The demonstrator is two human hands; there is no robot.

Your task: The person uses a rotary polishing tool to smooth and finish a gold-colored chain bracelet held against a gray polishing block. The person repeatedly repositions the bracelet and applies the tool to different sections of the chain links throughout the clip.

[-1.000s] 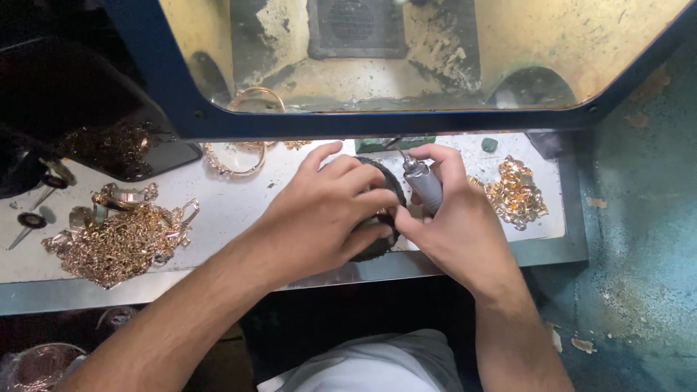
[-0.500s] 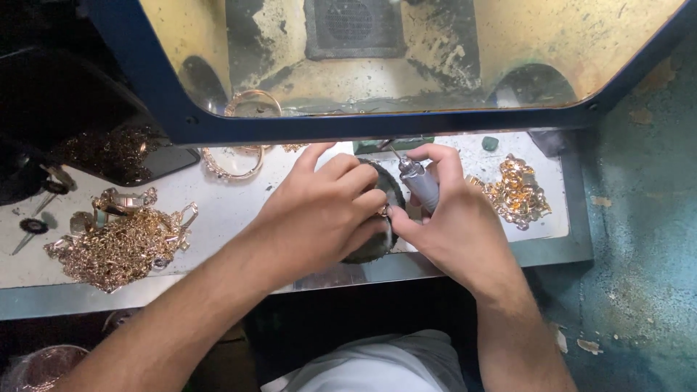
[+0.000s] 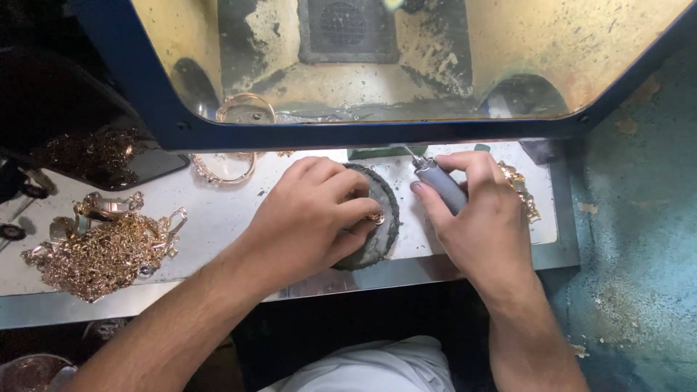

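Gold piece [image 3: 375, 217] on round pad [image 3: 383, 218]

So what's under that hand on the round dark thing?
Under the left hand lies a round dark pad, and its fingertips press a small gold piece against it. The hand covers most of the pad, so anything else there is hidden.

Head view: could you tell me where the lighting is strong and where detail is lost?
Head view: the yellow booth interior is brightly lit; the black cover at left falls into deep shadow; the left hand, right hand and grey tool are evenly lit and sharp.
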